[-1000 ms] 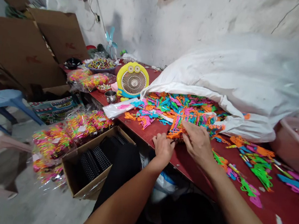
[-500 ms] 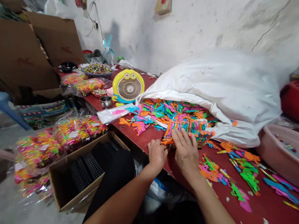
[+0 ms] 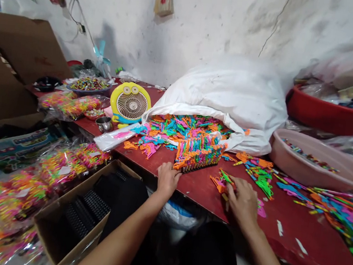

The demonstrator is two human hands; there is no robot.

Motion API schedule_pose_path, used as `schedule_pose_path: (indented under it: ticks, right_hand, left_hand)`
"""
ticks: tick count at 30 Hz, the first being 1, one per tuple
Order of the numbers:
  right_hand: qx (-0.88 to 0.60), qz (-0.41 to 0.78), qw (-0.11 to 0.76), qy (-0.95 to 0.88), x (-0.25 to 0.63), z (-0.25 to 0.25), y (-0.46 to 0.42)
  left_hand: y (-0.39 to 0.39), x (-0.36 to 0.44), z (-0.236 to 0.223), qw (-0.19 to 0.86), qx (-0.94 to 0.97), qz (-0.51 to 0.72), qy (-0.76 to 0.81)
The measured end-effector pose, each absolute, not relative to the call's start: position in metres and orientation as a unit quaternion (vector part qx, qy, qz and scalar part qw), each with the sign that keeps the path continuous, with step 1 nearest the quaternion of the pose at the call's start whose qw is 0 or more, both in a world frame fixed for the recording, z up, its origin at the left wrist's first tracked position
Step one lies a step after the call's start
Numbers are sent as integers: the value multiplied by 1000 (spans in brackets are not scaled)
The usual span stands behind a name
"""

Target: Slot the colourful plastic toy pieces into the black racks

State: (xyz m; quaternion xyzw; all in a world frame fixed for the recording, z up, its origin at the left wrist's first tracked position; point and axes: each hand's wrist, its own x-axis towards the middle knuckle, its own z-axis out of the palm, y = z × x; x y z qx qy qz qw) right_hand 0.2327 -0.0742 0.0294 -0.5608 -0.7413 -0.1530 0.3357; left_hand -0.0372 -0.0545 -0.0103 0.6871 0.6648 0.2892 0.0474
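A dark comb-like rack (image 3: 199, 155) stuck full of upright colourful plastic pieces stands on the red table (image 3: 282, 240). My left hand (image 3: 166, 178) rests at the table edge with its fingers curled against the rack's near left end. My right hand (image 3: 242, 201) lies to the right of the rack, fingers bent over loose orange, green and pink pieces (image 3: 222, 182); what it grips is hidden. Behind the rack a white sack (image 3: 231, 96) spills a heap of the same pieces (image 3: 180, 126).
A yellow desk fan (image 3: 130, 104) and a small steel cup (image 3: 104, 123) stand left of the heap. A pink basin (image 3: 313, 165) and a red tub (image 3: 334, 116) sit at right. An open cardboard box (image 3: 74, 218) of black racks and several bags of packed toys (image 3: 48, 164) lie on the floor at left.
My right hand left the top of the rack and moved right, down to the loose pieces. My left hand stayed at the rack's end. The view swung to the right.
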Motion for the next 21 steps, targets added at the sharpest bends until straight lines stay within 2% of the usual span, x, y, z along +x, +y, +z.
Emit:
schedule_pose_path:
  ticks: [5,10,15,18,21]
  right_hand:
    - [-555,-177,222,-782,259,12,-105]
    - [-551,-177,221,-785,260,7,-118]
    - [-558,-75,274,-779,286,7,-116]
    - [-573,15,329,-751,308,10,-121]
    - [-600,136,379,-691,325,17,-132]
  left_hand:
    - [-77,-10,-11,38,670,299,679]
    - [-102,30,-10,42,673,317,667]
    - [-120,49,-8,118,756,339,548]
    - [-123,43,-10,149,741,427,495]
    - [-117,30,-10,127,667,505,533]
